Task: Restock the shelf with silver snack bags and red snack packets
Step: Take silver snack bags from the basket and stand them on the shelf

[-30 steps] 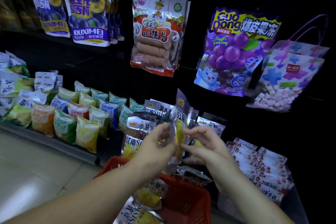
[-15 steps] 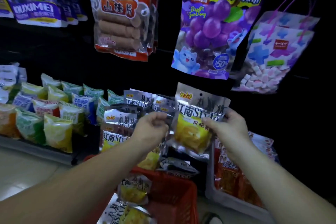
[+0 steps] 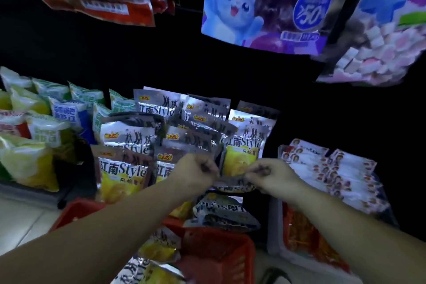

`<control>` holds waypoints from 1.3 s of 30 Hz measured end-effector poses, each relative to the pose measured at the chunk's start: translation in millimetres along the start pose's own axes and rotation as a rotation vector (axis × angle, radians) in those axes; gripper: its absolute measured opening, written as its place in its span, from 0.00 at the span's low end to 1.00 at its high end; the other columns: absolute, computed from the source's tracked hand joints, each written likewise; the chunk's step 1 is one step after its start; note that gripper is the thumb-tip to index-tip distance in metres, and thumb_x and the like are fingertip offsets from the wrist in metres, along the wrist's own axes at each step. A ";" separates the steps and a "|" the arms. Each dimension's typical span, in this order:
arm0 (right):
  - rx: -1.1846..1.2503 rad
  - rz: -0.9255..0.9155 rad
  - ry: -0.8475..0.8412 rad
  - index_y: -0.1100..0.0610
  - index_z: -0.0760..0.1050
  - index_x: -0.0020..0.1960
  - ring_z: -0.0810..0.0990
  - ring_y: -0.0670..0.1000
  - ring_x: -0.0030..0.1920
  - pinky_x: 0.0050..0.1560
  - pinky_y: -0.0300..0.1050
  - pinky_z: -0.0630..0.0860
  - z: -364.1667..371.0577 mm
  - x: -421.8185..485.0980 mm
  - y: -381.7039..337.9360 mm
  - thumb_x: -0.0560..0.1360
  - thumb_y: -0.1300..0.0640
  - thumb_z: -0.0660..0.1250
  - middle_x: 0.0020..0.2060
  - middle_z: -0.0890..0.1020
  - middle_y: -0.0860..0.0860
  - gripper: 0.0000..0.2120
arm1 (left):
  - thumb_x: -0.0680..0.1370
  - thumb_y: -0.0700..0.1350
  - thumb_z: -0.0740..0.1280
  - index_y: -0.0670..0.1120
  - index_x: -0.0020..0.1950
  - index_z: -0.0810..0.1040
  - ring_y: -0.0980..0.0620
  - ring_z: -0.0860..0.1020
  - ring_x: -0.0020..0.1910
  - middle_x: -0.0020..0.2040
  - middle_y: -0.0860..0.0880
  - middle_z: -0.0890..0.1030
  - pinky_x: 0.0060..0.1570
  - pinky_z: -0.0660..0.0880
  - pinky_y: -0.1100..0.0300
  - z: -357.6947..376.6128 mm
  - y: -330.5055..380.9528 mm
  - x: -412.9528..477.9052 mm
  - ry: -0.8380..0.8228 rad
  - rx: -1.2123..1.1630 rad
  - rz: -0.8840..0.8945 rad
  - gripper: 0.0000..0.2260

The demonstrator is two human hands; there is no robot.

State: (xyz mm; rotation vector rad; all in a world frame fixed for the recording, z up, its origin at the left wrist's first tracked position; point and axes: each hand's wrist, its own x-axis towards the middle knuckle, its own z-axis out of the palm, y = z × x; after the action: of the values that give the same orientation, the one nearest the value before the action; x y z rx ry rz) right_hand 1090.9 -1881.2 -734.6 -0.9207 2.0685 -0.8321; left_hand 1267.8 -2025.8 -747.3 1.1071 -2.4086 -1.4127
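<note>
**Both hands on one silver bag at the front of the shelf**

So the left hand and right hand are close together, knuckles up, fingers curled in. Each grip is clamped on an end of a silver bag, which sits low in front of the right-hand row of silver snack bags. It's pretty blurry there, so I can't really tell whether that strip is its own bag lying flat or the bottom edge of the upright one just behind it

The other silver bags stand in overlapping rows in the middle of the shelf, yellow parts facing out. The red snack packets are fanned out to the right of them, well apart from both hands. Below those is a pale tray with orange-red packs in it

A red basket sits under the forearms with more silver bags inside, and one lies across its far rim. Green and yellow bags fill the left side. A purple cat bag hangs overhead, with a red-edged bag to its left
</note>
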 end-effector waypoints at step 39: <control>0.174 0.065 0.661 0.52 0.65 0.43 0.63 0.53 0.29 0.33 0.46 0.60 -14.6 63.6 -17.0 0.73 0.71 0.66 0.34 0.68 0.55 0.16 | 0.81 0.41 0.67 0.56 0.46 0.81 0.56 0.81 0.49 0.48 0.58 0.82 0.48 0.77 0.64 -17.1 10.6 34.2 -0.048 -0.001 0.130 0.10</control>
State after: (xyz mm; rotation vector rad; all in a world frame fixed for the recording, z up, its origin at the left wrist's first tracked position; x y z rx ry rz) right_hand 1053.7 -1937.5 -735.4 -0.5127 2.4988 -1.3933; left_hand 1245.4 -2057.0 -737.4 0.9086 -2.4626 -1.4135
